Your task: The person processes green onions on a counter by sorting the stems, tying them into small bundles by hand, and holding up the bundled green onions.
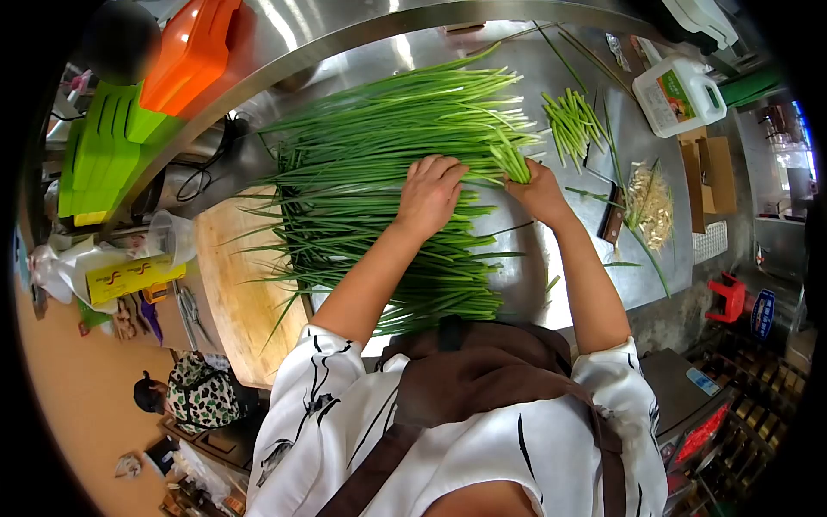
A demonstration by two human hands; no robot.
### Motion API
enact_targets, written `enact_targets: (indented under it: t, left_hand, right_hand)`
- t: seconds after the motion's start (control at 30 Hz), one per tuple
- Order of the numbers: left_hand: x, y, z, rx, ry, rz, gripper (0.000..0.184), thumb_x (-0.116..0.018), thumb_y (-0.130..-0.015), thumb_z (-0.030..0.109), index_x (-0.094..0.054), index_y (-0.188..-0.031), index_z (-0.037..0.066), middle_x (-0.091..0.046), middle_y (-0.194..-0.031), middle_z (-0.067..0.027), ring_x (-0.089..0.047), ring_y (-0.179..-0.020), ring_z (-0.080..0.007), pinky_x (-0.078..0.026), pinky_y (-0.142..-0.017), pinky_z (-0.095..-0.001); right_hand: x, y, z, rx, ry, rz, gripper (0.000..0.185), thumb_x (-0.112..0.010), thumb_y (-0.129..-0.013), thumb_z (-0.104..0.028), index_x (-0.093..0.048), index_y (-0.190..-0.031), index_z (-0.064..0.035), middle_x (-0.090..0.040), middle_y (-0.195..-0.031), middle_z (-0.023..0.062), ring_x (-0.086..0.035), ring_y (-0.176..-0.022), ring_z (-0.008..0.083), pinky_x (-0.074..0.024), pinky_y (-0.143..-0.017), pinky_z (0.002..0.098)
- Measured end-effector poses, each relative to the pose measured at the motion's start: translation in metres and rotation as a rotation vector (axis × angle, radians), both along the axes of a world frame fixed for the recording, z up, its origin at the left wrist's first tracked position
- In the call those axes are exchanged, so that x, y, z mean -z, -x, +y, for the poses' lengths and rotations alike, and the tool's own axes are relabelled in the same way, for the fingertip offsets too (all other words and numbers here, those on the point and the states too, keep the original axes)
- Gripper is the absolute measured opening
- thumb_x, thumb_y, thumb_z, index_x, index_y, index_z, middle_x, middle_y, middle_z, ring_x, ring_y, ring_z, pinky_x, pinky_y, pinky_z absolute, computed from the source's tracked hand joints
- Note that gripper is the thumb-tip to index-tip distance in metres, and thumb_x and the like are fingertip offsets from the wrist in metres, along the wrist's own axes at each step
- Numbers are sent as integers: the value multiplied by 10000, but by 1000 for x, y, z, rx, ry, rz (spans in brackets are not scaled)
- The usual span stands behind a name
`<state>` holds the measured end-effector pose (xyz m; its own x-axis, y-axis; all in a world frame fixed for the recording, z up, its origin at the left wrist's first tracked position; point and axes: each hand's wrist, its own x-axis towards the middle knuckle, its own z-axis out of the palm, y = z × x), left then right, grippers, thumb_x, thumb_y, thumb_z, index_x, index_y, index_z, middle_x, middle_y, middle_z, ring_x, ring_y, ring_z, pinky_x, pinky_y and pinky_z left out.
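A wide bed of long, thin scallions point(388, 129) lies on the metal table, dark leaf tips to the left and pale stem ends to the right. My left hand point(431, 191) presses on the middle of the bed, its fingers bent over the stalks. At the stem ends, my right hand point(538, 191) is closed round a small bunch of short green stalk pieces point(510, 158). A heap of similar cut pieces point(573, 125) sits to the right. Below this heap is a knife point(612, 215) with a brown handle, its blade partly hidden.
A wooden board point(237, 284) lies under the leaf tips. Pale trimmings point(650, 207) are piled right of the knife. A white jug point(680, 96) stands at the back right, near a cardboard box point(711, 177). Green and orange bins point(189, 52) are at upper left; a person point(202, 392) is at lower left.
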<state>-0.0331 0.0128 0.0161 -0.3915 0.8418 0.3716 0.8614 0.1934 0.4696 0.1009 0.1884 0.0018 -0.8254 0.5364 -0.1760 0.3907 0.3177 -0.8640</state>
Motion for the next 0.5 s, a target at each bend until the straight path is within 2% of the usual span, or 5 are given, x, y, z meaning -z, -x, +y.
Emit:
enact_targets:
  t: [0.07,0.1,0.17,0.37,0.5]
  left_hand:
    - [6,3,2,48,13,9,225,-638,-764,82,-640,-990,86,-595,-964,-61,-541,-943,-258,-397,-865,-379]
    - [5,2,4,97,23,22,200,-635,-761,91,-650,-961,98,-592,-936,-47,-539,-935,-241,-396,-853,-368]
    - [2,-3,7,121,33,5,185,-635,-757,93,-652,-941,100,-590,-916,-42,-540,-926,-239,-395,-853,-372]
    - [-11,-12,7,246,-10,27,144,-631,-743,92,-642,-886,89,-590,-894,-53,-540,-918,-254,-381,-893,-399]
    - [-7,-14,0,275,30,106,89,-609,-747,87,-620,-835,80,-593,-927,-76,-541,-943,-279,-363,-935,-426]
  right_hand:
    - [-14,-6,-2,-15,190,-5,219,-644,-759,-124,-606,-944,-13,-640,-844,119,-597,-748,205,-457,-716,311]
    - [-14,-9,-3,-9,191,-8,219,-644,-759,-124,-606,-944,-13,-640,-844,119,-597,-748,205,-457,-716,311]
    - [-12,-15,-4,-26,252,-44,238,-655,-756,-51,-591,-980,-6,-626,-855,34,-548,-780,103,-444,-733,250]
    - [-31,-10,-28,-27,246,26,207,-629,-754,-38,-583,-954,-4,-619,-840,37,-545,-770,107,-447,-721,256]
    - [-37,-10,-45,-139,-88,-113,166,-594,-784,-100,-578,-892,26,-601,-737,95,-546,-698,144,-454,-656,304]
